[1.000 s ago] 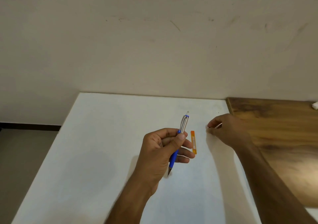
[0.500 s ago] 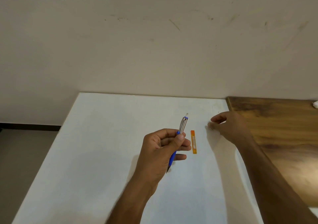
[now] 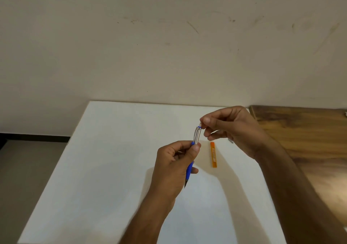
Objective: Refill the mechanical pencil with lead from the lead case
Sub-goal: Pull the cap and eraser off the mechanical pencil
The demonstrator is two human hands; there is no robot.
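Over on the left, the white table [image 3: 93, 168] fills the lower part of the view, its far edge tight against a scuffed cream wall [image 3: 169, 46]. Left hand [image 3: 174, 166] is curled firmly around the mechanical pencil [image 3: 196, 138], thumb pressed on the barrel where blue grip meets silver body, dark tip poking out below the palm toward 6 o'clock, top end tilted up toward 1 o'clock. Up there the right hand [image 3: 232, 129] pinches the pencil's white cap end between thumb and forefinger (whether it holds a lead too is too fine to make out). The other fingers are folded loosely. At 4 o'clock from that pinch, the orange lead case [image 3: 213, 154] lies flat on the table, well apart from both hands, running roughly 12 to 6. A small silvery piece [image 3: 230, 141] peeks out beside the right palm. Far right, a dark wooden surface [image 3: 300, 131] adjoins the table.
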